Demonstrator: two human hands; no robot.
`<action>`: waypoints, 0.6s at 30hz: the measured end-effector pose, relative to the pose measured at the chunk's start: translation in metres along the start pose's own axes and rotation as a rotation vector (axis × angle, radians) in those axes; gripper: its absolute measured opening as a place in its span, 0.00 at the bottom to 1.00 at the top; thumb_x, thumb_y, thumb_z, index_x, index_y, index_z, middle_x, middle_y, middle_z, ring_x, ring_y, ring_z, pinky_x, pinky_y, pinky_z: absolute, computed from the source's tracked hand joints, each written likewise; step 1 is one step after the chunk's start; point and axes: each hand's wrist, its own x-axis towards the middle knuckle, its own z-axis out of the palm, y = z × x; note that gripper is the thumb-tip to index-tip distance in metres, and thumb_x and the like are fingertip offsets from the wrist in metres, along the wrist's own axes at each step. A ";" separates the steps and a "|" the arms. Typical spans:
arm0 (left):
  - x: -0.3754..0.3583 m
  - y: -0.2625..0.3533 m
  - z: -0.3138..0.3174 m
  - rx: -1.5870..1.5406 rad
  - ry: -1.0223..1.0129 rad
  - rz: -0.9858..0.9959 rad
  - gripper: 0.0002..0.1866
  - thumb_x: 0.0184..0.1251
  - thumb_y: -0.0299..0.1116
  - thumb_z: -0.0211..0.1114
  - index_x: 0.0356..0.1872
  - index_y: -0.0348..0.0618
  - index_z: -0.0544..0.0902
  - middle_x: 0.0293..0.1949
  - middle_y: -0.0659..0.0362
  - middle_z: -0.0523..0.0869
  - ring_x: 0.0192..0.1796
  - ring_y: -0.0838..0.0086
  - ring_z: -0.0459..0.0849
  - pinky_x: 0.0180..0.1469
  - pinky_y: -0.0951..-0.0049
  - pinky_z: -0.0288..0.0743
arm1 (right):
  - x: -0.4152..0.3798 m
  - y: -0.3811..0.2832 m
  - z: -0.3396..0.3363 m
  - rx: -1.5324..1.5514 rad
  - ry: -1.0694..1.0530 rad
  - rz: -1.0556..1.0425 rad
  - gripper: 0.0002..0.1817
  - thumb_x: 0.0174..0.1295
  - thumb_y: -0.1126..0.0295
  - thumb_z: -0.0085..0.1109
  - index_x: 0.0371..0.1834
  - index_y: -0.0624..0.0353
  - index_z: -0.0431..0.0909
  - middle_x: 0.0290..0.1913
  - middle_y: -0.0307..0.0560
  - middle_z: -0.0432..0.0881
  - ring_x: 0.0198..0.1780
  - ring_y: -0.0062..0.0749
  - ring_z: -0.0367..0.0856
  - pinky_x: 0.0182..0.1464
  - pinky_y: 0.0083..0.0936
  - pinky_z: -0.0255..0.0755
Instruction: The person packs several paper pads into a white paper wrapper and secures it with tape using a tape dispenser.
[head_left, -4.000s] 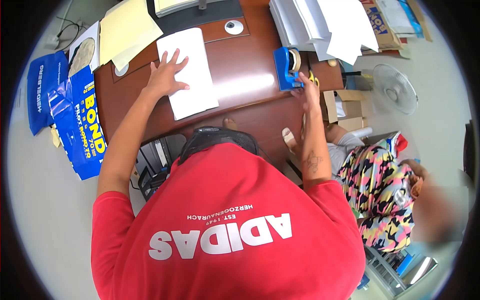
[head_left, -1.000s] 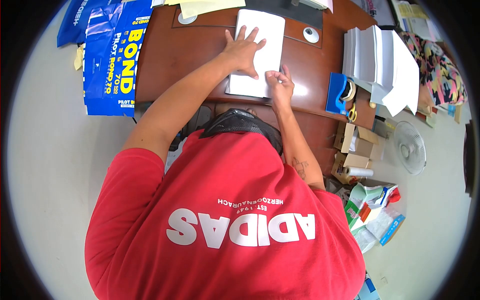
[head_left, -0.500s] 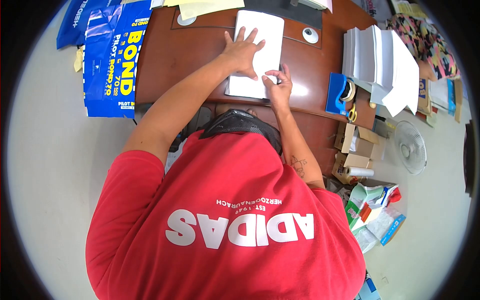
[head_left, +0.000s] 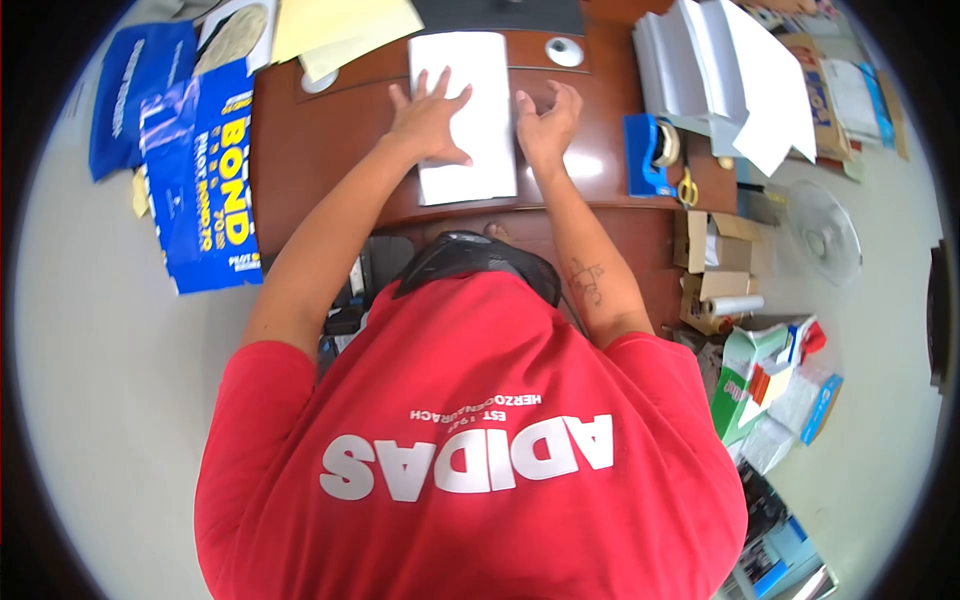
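A folded-looking stack of white paper lies lengthwise on the brown wooden desk. Across its left side my left hand rests with fingers spread and thumb stretched toward the middle of the sheet. Just off the paper's right edge, my right hand hovers close to the desk, thumb apart from loosely curled fingers, nothing between them.
Right of my hands are a blue tape dispenser, yellow-handled scissors and a tall paper pile. Yellow sheets and a blue Bond wrapper lie left. Opened cardboard boxes and a fan stand at right.
My right hand has come off the paper's lower right edge and opened beside it. My left hand stays spread on the paper. The whole view has shifted.
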 end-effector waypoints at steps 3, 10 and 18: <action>-0.005 0.005 0.001 0.004 0.018 -0.038 0.68 0.34 0.57 0.86 0.83 0.61 0.60 0.85 0.44 0.48 0.86 0.43 0.43 0.77 0.21 0.38 | 0.002 0.011 -0.056 0.027 0.102 -0.067 0.31 0.55 0.68 0.76 0.61 0.67 0.75 0.67 0.62 0.72 0.70 0.57 0.70 0.71 0.45 0.65; -0.031 0.016 0.017 -0.204 0.175 -0.016 0.62 0.46 0.47 0.85 0.84 0.53 0.57 0.84 0.42 0.51 0.86 0.45 0.46 0.79 0.27 0.39 | 0.018 0.127 -0.202 -0.082 0.292 0.275 0.35 0.53 0.56 0.82 0.57 0.70 0.81 0.55 0.63 0.83 0.59 0.54 0.81 0.63 0.44 0.74; -0.100 0.040 0.056 -0.150 0.366 0.041 0.52 0.53 0.25 0.77 0.82 0.50 0.61 0.83 0.44 0.55 0.83 0.41 0.52 0.76 0.29 0.51 | -0.005 0.159 -0.217 -0.104 0.199 0.155 0.38 0.52 0.55 0.83 0.60 0.69 0.78 0.59 0.61 0.79 0.60 0.48 0.78 0.65 0.42 0.71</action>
